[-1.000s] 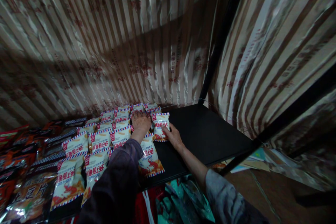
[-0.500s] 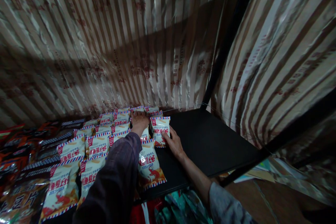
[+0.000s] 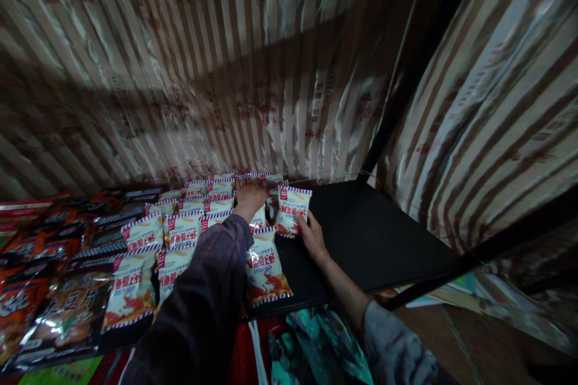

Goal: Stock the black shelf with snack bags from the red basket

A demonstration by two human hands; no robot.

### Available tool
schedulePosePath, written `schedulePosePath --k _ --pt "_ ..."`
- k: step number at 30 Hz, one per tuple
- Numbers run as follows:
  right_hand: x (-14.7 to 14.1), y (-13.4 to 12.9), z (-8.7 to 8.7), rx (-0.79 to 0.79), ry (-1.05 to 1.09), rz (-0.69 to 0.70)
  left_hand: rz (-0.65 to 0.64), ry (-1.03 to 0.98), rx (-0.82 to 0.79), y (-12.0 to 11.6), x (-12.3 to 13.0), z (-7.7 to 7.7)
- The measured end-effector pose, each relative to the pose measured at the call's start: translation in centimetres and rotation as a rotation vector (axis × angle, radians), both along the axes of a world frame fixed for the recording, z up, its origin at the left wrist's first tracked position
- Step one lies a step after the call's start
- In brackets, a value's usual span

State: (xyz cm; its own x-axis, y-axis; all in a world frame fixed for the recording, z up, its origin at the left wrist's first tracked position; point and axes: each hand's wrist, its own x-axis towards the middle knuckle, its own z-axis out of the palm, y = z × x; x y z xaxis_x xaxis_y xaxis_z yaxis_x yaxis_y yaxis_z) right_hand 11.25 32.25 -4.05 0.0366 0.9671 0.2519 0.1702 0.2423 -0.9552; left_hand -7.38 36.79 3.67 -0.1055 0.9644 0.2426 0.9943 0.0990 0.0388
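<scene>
My right hand (image 3: 311,236) grips a white snack bag (image 3: 293,203) by its right side, thumb across the front. This bag stands upright at the right end of the rows, over the black shelf (image 3: 379,234). My left hand (image 3: 251,197) reaches over to the back rows and lies on the bags there, fingers stretched forward and partly lost in shadow. Just in front of it leans another white bag (image 3: 265,267) at the shelf's front edge. More of the same white bags (image 3: 130,289) stand in rows to the left, partly covered by my left sleeve.
Brown see-through snack bags (image 3: 74,307) and orange-black bags (image 3: 22,301) lie at the far left. Below the front edge are green crinkled packages (image 3: 316,343). A striped curtain (image 3: 271,72) hangs behind, and a black post (image 3: 397,96) rises at the back right corner.
The view has shifted slightly, so the shelf sits further right in the picture. My right hand still holds its bag, now raised slightly and tilted. My left hand stays on the back bags.
</scene>
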Motion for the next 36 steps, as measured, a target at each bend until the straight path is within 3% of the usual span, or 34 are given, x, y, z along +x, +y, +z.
schedulePosePath --k 5,8,11,14,18,23,36 --pt "0.1 -1.3 1.6 0.007 0.197 -0.029 0.108 -0.005 0.098 -0.5 -3.7 1.2" --pt "-0.7 -3.4 4.2 0.076 0.174 0.028 0.197 -0.002 0.106 -0.9 -6.3 1.0" --pt "-2.1 -5.5 6.6 0.093 0.08 0.082 0.185 0.003 0.11 -1.4 -7.8 0.4" --pt "-3.6 -6.8 7.7 0.12 -0.016 0.089 0.184 -0.009 0.09 -1.8 -8.0 0.0" --pt "-5.4 -7.6 7.2 0.121 -0.1 0.179 0.236 -0.031 -0.004 -2.7 -7.6 0.0" --pt "-6.7 -8.1 6.2 0.147 -0.235 0.166 0.237 -0.028 -0.057 -3.7 -7.1 -0.2" --pt "-6.3 -8.7 5.2 0.182 -0.288 0.118 0.216 -0.034 -0.073 -4.5 -7.0 -0.7"
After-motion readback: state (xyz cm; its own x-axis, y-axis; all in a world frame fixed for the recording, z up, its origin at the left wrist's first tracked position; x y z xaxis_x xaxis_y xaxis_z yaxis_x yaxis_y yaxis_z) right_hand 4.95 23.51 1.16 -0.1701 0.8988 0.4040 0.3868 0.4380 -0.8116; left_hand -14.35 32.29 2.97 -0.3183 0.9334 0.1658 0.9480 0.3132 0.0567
